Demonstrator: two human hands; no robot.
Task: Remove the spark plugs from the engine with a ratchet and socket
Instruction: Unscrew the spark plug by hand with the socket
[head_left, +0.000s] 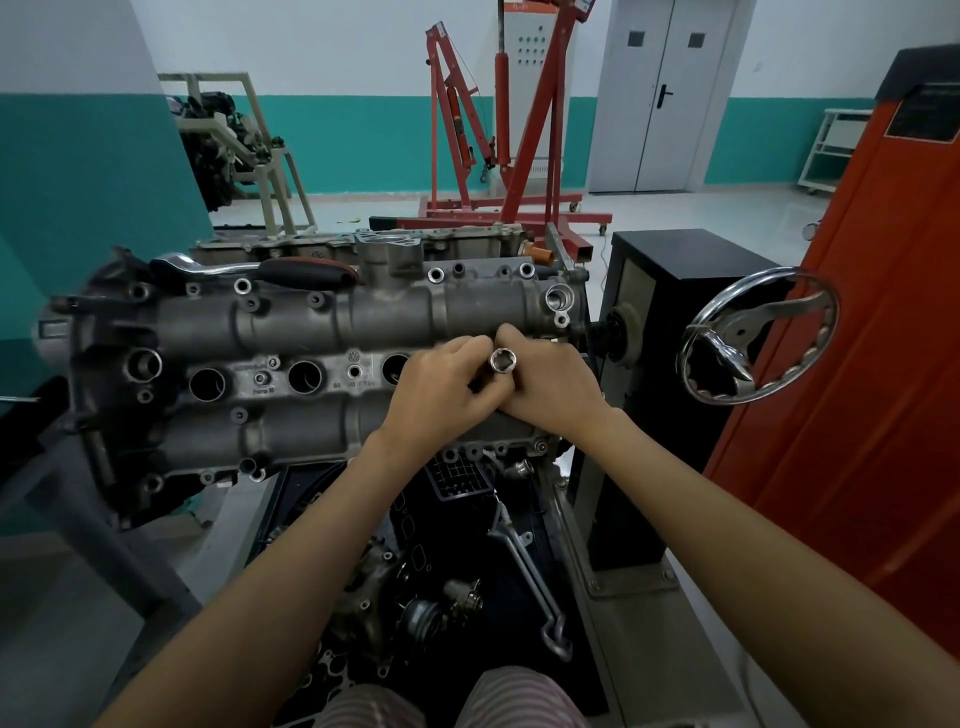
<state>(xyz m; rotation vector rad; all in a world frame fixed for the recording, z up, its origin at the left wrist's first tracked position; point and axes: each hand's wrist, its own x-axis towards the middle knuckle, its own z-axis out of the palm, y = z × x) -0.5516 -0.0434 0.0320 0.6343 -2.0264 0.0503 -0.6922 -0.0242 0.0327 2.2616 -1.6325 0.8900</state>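
Chromed steel is being held up over the engine (291, 332): a socket (503, 359), open end turned toward the camera, is being gripped where the two hands meet. The left hand (441, 395) and right hand (550, 387) are being kept pressed together, fingers curled around the socket's lower part. What lies below it, an extension or a plug, is being hidden by the fingers and cannot be told.

The socket is being held above the right end of the cam cover, over the last plug well in the row, which is being covered by the hands. Three other wells (305, 376) are being left in view along the cover's middle; all look dark, and whether plugs remain in them cannot be told.

The ratchet (254, 270) is being left untouched along the far edge of the cover, toward its left end, well apart from both hands. Judged from this, the socket is probably being worked by hand, so the ratchet is being parked within reach.

A handwheel (761, 338) on the engine stand is being left alone at the right. A wrench (530, 566) is being left in the tray below the engine's near edge.
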